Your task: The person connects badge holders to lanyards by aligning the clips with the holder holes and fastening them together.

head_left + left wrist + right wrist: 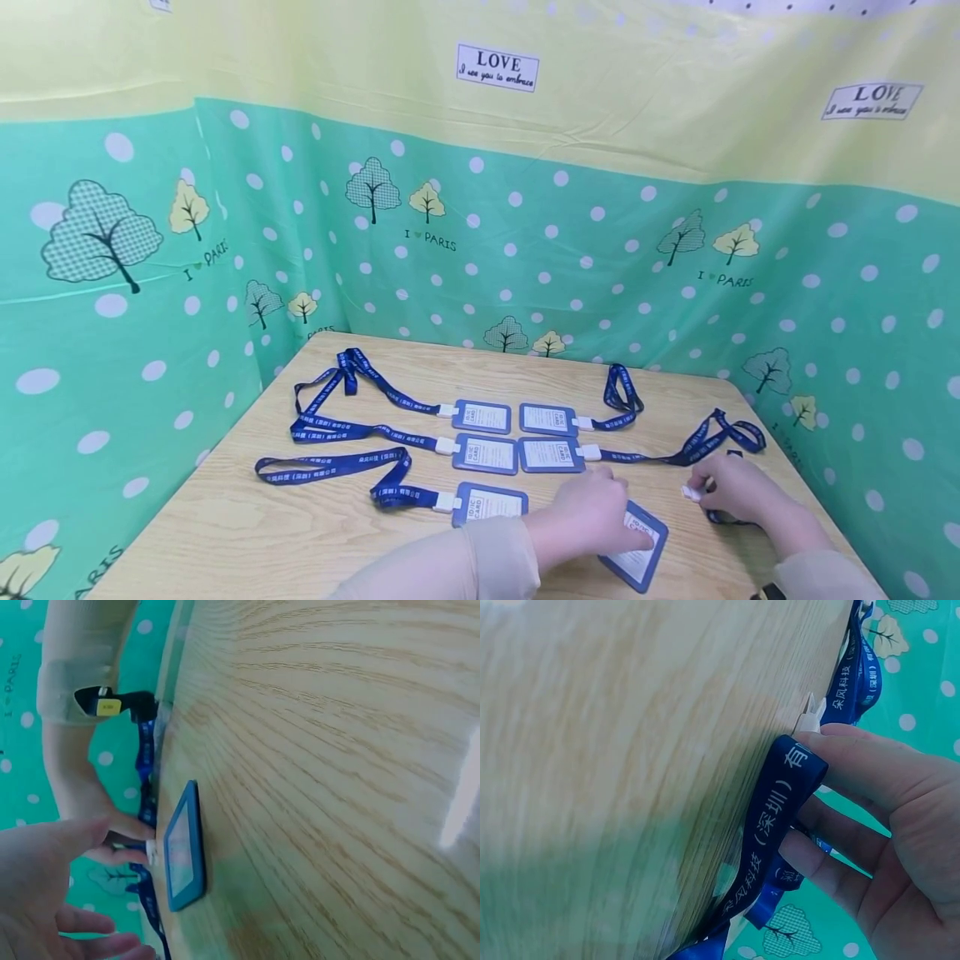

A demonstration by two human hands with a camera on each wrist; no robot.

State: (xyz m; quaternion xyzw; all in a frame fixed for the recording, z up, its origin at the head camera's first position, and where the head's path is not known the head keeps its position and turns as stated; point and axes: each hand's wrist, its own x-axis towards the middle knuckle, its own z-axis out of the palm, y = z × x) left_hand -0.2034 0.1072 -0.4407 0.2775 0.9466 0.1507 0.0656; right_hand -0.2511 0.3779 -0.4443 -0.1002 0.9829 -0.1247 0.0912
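My right hand (738,496) pinches the white plastic clip (810,724) at the end of a blue lanyard (769,817) with white printing. The lanyard's strap hangs in a fold past the fingers. My left hand (588,517) overlaps a blue-framed ID card holder (648,558) in the head view. Seen from the left wrist, that hand's fingers are spread and loosely bent beside the card holder (185,847), which lies flat on the table. Part of this holder is hidden under the left hand in the head view. It lies apart from the clip.
Several other card holders (483,417) lie in two columns on the wooden table (300,533), each clipped to a blue lanyard (330,471) stretched outward. The left sleeve partly covers the nearest left holder (498,500). A patterned curtain (525,250) surrounds the table's back and sides.
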